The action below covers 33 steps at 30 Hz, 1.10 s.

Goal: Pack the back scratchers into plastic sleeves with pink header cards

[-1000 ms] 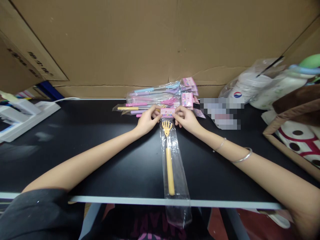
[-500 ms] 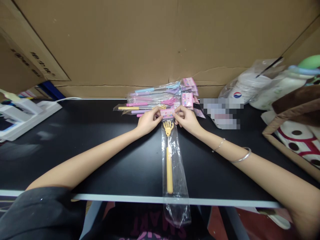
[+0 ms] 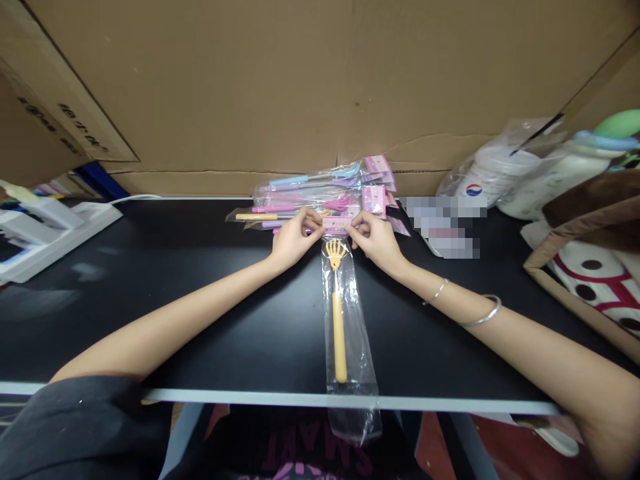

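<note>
A yellow back scratcher [image 3: 339,333] with a hand-shaped head lies in a clear plastic bag [image 3: 357,347] on the black table, its handle toward me. At the bag's top is a pink printed header card [image 3: 337,225]. My left hand [image 3: 299,237] pinches the card's left end between thumb and fingers. On the right end, my right hand [image 3: 374,240] pinches it the same way. The bag's lower end hangs over the table's front edge. Just beyond my hands lies a pile of bagged back scratchers [image 3: 305,193] in blue, pink, purple and yellow, several with pink cards.
A white power strip [image 3: 65,240] with plugs sits at the left. To the right are a blurred-out flat object [image 3: 443,230], a bagged white cup [image 3: 495,177], a pale bottle [image 3: 550,180] and a brown-trimmed bag [image 3: 575,267]. Cardboard [image 3: 250,87] walls the back.
The bagged back scratcher has slid slightly away from me, with its card still between both hands. My hands have barely shifted.
</note>
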{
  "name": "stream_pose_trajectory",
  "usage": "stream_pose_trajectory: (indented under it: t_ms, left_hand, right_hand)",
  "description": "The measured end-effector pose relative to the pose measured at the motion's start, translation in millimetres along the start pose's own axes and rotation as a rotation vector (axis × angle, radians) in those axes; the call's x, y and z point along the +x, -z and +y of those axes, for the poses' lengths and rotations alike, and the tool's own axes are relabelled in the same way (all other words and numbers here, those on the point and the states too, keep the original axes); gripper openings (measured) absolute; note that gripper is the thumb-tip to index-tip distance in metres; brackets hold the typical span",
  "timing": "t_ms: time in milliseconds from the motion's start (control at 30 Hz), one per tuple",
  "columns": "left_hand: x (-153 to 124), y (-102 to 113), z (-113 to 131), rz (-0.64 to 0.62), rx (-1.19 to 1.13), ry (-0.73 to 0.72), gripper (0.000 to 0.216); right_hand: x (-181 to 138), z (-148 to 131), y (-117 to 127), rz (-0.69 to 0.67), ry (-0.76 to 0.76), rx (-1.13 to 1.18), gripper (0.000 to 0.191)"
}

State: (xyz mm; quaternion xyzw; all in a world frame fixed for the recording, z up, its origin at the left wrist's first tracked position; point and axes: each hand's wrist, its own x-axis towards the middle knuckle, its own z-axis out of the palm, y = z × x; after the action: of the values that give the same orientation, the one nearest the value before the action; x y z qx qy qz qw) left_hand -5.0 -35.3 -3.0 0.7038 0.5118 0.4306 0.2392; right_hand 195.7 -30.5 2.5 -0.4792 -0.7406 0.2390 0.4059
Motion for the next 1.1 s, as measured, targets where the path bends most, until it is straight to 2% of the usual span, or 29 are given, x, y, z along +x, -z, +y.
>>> stream_pose_trajectory:
  t_ms: [133,333,500,667,900,1100]
  left_hand:
    - [1.3,3.0,-1.3,0.0,0.065,0.062,0.026]
    - [2.8,8.8,-2.7,-0.047,0.157,-0.017,0.019]
    - [0.8,11.4,-0.8,-0.043,0.335,-0.092,0.021]
    - [-1.0,11.7,2.4,-0.044,0.401,-0.102,0.025]
    - [-3.2,13.2,8.6,-0.099,0.498,-0.109,0.018]
    - [-3.7,11.3,10.1,-0.099,0.537,-0.11,0.02]
  right_hand:
    - [-0.8,-2.0,1.1,-0.026,-0.006,-0.056,0.016]
    - [2.2,1.7,0.4,-0.021,0.026,-0.172,0.014]
    - [4.8,1.3,2.2,-0.022,0.032,-0.349,0.012]
    - [3.5,-2.8,3.4,-0.022,0.032,-0.484,0.015]
    - [0.1,-5.1,4.4,-0.074,0.001,-0.535,0.014]
    - [0.6,-4.7,4.4,-0.085,-0.016,-0.549,0.024]
